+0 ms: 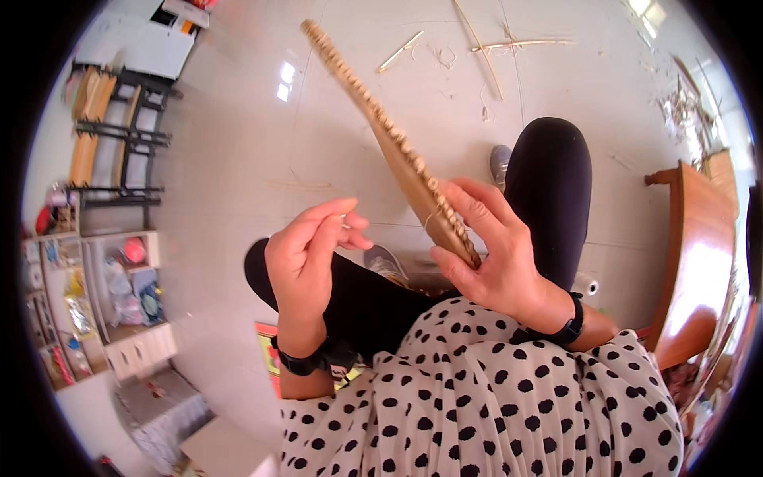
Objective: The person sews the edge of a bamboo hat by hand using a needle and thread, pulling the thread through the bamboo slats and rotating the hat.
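My right hand point(501, 254) grips the lower end of a flat panel of pale stalks point(409, 171), thumb on one face and fingers along the other edge. Seen nearly edge-on, the panel tilts up and away to the left, with a row of round stalk ends down its side. A thin thread loops over it near my right thumb. To the left of the panel and apart from it, my left hand point(306, 250) is closed in a pinch. A tiny pale bit shows at its fingertips, too small to name.
Loose stalks point(493, 60) and thread scraps lie on the tiled floor point(262, 135) ahead. A wooden piece of furniture point(695, 262) stands at the right, near a white roll point(586, 285). Shelves point(95, 294) and a black-framed rack point(119, 135) line the left. My knees flank the panel.
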A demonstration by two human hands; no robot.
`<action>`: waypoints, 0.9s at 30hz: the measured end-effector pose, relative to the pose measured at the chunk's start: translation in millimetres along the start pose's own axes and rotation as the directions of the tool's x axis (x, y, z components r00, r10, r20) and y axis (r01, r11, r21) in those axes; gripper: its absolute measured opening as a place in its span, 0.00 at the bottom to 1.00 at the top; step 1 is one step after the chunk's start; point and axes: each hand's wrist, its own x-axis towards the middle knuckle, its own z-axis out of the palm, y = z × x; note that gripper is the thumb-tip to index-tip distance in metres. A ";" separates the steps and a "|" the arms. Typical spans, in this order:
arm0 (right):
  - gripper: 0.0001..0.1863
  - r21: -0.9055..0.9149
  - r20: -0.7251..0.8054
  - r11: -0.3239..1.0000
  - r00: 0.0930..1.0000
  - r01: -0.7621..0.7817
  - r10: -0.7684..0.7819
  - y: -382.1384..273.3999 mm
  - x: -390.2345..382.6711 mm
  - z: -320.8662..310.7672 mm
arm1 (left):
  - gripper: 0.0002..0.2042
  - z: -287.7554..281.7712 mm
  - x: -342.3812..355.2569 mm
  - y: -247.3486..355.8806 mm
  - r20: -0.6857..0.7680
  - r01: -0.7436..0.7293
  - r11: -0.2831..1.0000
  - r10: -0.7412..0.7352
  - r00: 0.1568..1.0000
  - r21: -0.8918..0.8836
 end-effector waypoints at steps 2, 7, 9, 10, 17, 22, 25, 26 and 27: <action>0.35 0.042 0.024 0.999 1.000 -0.010 0.009 4.3 -6.0 0.3 | 0.11 5.1 -6.0 1.9 0.058 0.001 0.994 -0.008 0.998 0.106; 0.27 0.092 -0.084 0.982 0.982 -0.162 0.170 8.8 -13.3 7.8 | 0.13 14.0 -17.3 2.8 0.107 -0.094 0.956 0.066 0.992 0.279; 0.22 -0.032 -0.153 0.980 0.969 -0.199 0.192 5.3 -13.6 10.6 | 0.13 17.6 -21.6 5.4 0.097 -0.119 0.944 0.093 0.991 0.309; 0.22 -0.065 -0.161 0.979 0.970 -0.195 0.182 5.7 -14.7 10.0 | 0.13 19.0 -22.5 8.5 0.102 -0.141 0.935 0.114 0.988 0.326; 0.22 -0.110 -0.225 0.985 0.968 -0.134 0.107 12.2 -20.4 8.9 | 0.12 31.1 -15.7 -5.5 0.183 -0.375 0.864 0.331 0.926 0.335; 0.20 -0.092 -0.229 0.988 0.968 -0.126 0.102 9.7 -20.3 11.7 | 0.10 30.9 -11.7 -14.3 0.136 -0.365 0.887 0.340 0.931 0.284; 0.19 -0.071 -0.252 0.990 0.963 -0.120 0.099 11.4 -19.9 11.7 | 0.09 30.1 -9.4 -14.0 0.116 -0.371 0.886 0.352 0.929 0.279; 0.19 -0.076 -0.259 0.989 0.961 -0.123 0.100 10.6 -19.1 11.2 | 0.09 30.2 -8.2 -13.5 0.112 -0.376 0.881 0.359 0.927 0.286; 0.18 -0.074 -0.264 0.989 0.959 -0.126 0.102 10.2 -18.5 11.5 | 0.08 29.9 -7.5 -13.3 0.108 -0.379 0.875 0.364 0.925 0.300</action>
